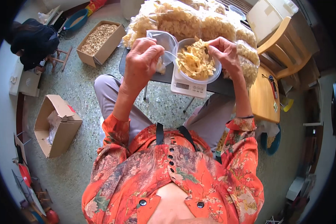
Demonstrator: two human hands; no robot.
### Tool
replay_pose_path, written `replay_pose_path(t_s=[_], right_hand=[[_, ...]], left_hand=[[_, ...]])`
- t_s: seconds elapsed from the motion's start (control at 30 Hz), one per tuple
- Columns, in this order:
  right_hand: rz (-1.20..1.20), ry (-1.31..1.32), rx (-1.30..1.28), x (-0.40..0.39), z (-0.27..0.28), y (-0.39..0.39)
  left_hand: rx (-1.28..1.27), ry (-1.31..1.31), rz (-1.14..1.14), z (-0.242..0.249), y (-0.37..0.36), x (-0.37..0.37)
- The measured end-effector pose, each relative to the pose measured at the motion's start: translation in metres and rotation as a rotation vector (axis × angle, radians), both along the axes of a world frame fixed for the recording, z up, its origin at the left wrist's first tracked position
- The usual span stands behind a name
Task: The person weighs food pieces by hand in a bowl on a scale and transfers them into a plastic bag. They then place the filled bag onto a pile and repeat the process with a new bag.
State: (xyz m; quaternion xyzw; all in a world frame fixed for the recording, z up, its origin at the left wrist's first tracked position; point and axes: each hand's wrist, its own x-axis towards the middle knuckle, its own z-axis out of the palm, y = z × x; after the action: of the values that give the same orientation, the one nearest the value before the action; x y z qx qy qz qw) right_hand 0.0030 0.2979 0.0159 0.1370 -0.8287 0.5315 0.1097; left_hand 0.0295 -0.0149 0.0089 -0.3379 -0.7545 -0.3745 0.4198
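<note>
My left hand point(141, 61) is closed on the edge of a clear plastic bag point(167, 42), whose mouth gapes toward the bowl. Thin yellow dried flakes point(195, 61) heap up in a white plastic bowl point(215, 77), which sits on a white digital scale point(195, 89). The digits on its display are too faint to read. Over the bowl's right rim, my right hand point(227, 56) pinches some of the flakes between thumb and fingers. The scale stands at the near edge of a dark table point(163, 76).
Large clear bags of the same flakes point(183, 24) are piled behind the bowl. At right is a wooden chair point(265, 93) with tools on its seat. Cardboard boxes point(69, 138) stand on the floor at left, one holding brown pieces point(99, 39). Another person point(35, 39) sits far left.
</note>
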Motion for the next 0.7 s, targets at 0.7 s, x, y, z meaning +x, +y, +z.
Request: replay_pose_path(t_s=[0.7], right_hand=[[-0.005, 0.566, 0.407, 0.037, 0.058, -0.099]], left_hand=[[0.013, -0.087, -0.015, -0.004, 0.003, 0.004]])
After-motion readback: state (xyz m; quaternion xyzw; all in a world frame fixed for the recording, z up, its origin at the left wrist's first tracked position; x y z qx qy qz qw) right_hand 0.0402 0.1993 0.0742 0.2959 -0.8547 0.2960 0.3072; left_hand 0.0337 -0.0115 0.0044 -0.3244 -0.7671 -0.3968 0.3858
